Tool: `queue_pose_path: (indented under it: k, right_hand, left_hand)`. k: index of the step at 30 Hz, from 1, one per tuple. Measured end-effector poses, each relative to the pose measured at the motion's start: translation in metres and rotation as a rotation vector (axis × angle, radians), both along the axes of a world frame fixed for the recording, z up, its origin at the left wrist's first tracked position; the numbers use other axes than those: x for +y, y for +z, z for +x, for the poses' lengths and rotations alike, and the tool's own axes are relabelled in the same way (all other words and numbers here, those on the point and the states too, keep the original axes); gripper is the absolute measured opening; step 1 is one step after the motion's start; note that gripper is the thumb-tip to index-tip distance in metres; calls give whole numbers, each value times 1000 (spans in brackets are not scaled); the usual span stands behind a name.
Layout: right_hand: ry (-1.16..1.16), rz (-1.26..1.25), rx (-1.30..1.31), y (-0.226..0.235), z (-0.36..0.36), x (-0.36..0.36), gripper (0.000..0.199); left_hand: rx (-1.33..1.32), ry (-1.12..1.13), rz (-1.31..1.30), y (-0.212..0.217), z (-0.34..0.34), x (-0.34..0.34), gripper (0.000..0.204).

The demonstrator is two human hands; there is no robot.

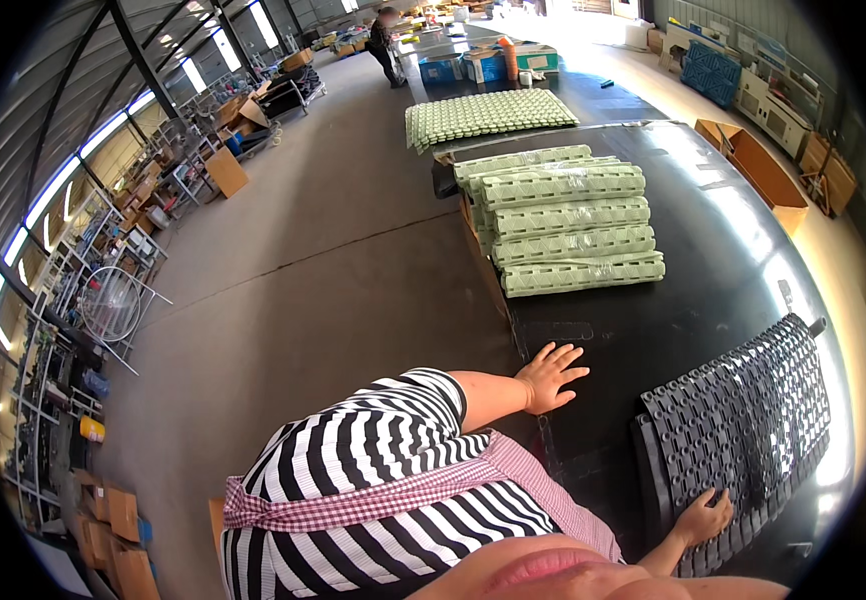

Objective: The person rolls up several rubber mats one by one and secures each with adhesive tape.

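Apparently, pale-green plastic rolls are finished; black studded matting lies unrolled by the bench's right edge; left hand splayed; right hand half-curled.

So the black textured mat is bumpy all over, row after row of little raised blocks in a tight grid. It's lying flat-ish along the right side of the dark worktop, set at a slant, far end angled off to the right. That far right part is super glossy, loads of white glare. A smoother black edge pokes out along its left side; can't tell how many layers there are.
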State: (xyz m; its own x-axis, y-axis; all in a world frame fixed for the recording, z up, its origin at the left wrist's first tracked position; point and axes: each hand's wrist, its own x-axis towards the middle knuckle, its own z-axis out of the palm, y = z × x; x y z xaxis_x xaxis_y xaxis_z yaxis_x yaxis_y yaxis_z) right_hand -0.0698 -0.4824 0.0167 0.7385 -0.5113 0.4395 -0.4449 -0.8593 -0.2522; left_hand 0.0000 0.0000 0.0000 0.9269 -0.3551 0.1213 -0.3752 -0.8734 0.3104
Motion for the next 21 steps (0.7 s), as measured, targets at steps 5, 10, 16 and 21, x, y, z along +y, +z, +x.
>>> queue_pose_path:
  k: [5, 10, 16, 21]
  right_hand:
    - [22, -16, -63, -2, -6, -3, 40]
    - [68, -43, -156, 2, 5, 20, 36]
    - [-22, -10, -166, 10, 10, -2, 38]
    - [-87, 123, -154, 3, 1, 12, 42]
  left_hand:
    - [-20, -19, -39, 7, 4, -3, 61]
    - [-219, -88, -22, 22, 10, 5, 54]
    - [-126, -50, 17, -3, 14, -9, 60]
    - [-104, -78, 32, -6, 15, 0, 58]
